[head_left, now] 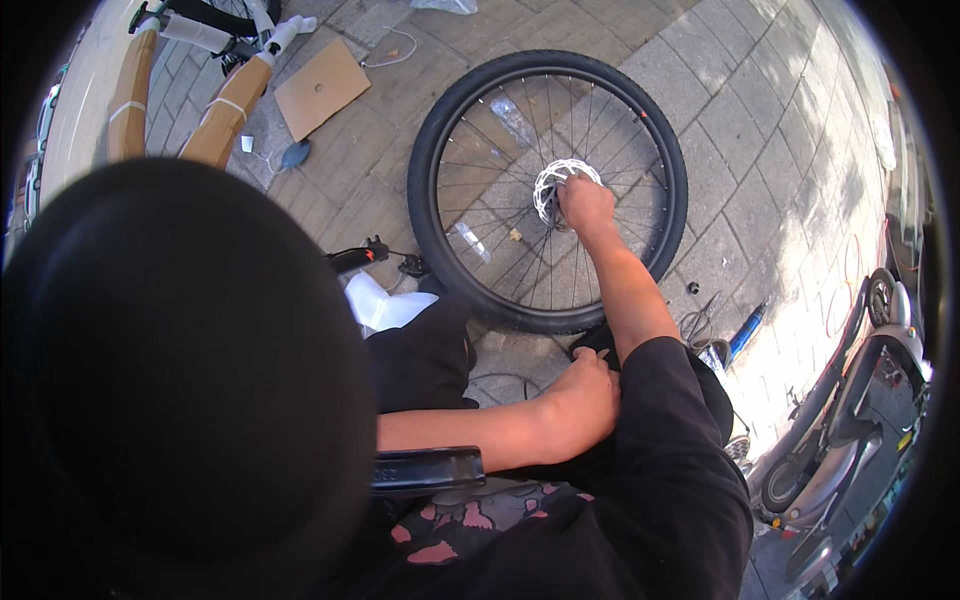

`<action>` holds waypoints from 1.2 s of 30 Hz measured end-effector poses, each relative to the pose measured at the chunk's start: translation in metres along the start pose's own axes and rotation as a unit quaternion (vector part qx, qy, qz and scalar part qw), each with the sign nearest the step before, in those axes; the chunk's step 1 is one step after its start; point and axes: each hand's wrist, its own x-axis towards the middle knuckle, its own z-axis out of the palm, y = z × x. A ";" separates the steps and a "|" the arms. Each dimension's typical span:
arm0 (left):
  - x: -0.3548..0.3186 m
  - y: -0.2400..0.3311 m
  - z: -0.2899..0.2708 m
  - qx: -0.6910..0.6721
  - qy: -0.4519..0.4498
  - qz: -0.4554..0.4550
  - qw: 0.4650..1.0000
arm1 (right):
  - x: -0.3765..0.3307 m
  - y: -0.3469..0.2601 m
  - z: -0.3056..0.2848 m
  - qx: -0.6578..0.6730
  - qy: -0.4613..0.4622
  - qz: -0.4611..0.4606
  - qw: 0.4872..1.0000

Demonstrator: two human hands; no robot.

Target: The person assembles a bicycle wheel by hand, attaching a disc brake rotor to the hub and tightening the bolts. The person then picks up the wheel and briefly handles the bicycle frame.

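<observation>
L hand, approx 4 o'clock, just beside black R sleeve: fingers loosely curled, can't tell if gripping. Bike wheel w/ black tyre above paving, approx 1 o'clock; R hand at its brake disc, fingers bent in, poss. pinching near hub, tips hidden. Cardboard sheet, 11 o'clock.

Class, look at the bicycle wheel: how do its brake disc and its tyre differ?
The brake disc is bright and silvery with cut-outs, while the tyre is black. The disc is small and central; the tyre is much larger, forming the outer ring. The right hand hides part of the disc, whereas the right forearm crosses the tyre. Both are round.
</observation>
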 end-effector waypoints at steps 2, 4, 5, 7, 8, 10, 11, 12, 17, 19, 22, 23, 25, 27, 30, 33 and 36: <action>0.001 0.000 0.003 -0.006 0.009 -0.006 1.000 | -0.001 -0.006 -0.002 0.016 0.024 -0.004 1.000; 0.002 0.001 0.004 -0.005 0.014 -0.006 1.000 | -0.002 -0.005 -0.001 0.016 0.028 0.001 0.999; 0.001 0.001 0.003 -0.002 0.014 -0.005 1.000 | 0.000 -0.004 0.000 0.008 0.020 0.004 1.000; 0.000 0.002 0.004 0.002 0.026 -0.015 1.000 | 0.004 -0.005 -0.003 0.010 0.011 0.023 1.000; 0.002 0.003 0.008 0.004 0.036 -0.026 0.999 | 0.006 -0.005 -0.006 0.020 0.009 0.040 0.999; 0.004 0.005 0.015 -0.005 0.066 -0.044 0.997 | 0.006 -0.004 -0.019 0.043 0.022 0.044 0.998; 0.005 0.004 0.019 -0.013 0.083 -0.052 0.995 | 0.007 0.001 -0.029 0.057 0.037 0.031 0.997; 0.007 0.004 0.020 -0.017 0.103 -0.052 0.993 | 0.005 0.012 -0.045 0.067 0.058 0.026 0.996; 0.013 0.009 0.018 -0.014 0.111 -0.033 0.993 | -0.002 0.050 -0.128 0.085 0.064 -0.118 0.987; 0.015 0.011 0.016 -0.018 0.110 -0.030 0.993 | -0.012 0.051 -0.150 0.150 0.014 -0.055 0.987; 0.014 0.011 0.011 -0.017 0.097 -0.030 0.995 | -0.042 0.043 -0.166 0.287 -0.075 0.092 0.950; 0.012 0.009 0.008 -0.014 0.088 -0.032 0.996 | -0.050 0.042 -0.157 0.337 -0.079 0.103 0.933; 0.011 0.011 0.005 -0.009 0.081 -0.026 0.996 | -0.061 0.049 -0.137 0.381 -0.096 0.112 0.912; 0.011 0.012 0.005 -0.011 0.082 -0.030 0.996 | -0.062 0.059 -0.111 0.197 -0.054 0.021 0.979; 0.011 0.011 0.004 -0.008 0.086 -0.027 0.996 | -0.059 0.074 -0.086 0.072 -0.048 -0.053 0.995; 0.012 0.009 0.004 -0.012 0.083 -0.034 0.996 | -0.058 0.073 -0.086 0.093 -0.037 -0.071 0.992; 0.015 0.006 0.003 -0.008 0.083 -0.037 0.996 | -0.055 0.071 -0.085 0.120 -0.023 -0.089 0.989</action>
